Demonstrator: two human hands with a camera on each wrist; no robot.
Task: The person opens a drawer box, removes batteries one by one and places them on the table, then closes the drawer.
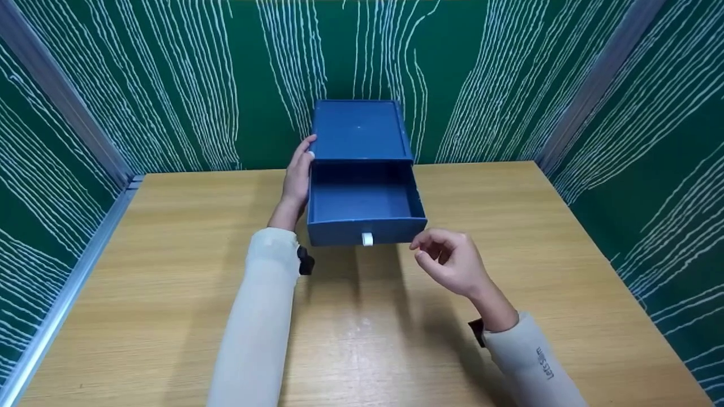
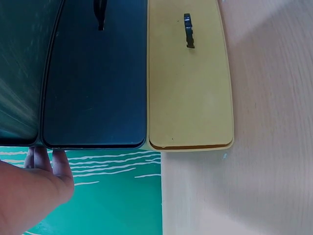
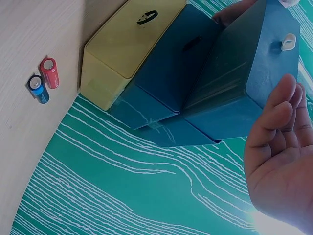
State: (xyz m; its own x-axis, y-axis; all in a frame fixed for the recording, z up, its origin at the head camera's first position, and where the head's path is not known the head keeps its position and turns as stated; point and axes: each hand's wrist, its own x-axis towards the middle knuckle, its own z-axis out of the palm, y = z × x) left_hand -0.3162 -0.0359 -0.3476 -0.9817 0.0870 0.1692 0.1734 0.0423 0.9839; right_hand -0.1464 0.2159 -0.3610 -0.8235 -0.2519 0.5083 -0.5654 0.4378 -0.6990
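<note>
A drawer unit stands against the back wall, its blue top drawer (image 1: 367,232) pulled far out and the inside bare. A white pull tab (image 1: 367,239) sits on that drawer's front. My left hand (image 1: 298,178) rests against the unit's left side, fingers extended along it near the top box (image 1: 359,130). Just off the front right corner of the drawer is my right hand (image 1: 452,261), fingers loosely bent, with nothing visible in the palm in the right wrist view. Below are a dark blue drawer (image 2: 98,83) and a yellow drawer (image 2: 190,93), both closed, with black pull tabs.
A red battery (image 3: 50,73) and a blue battery (image 3: 38,89) stand on the wooden table (image 1: 186,282) beside the yellow drawer, in the right wrist view. Green walls (image 1: 271,85) with white wavy lines close off the back and both sides.
</note>
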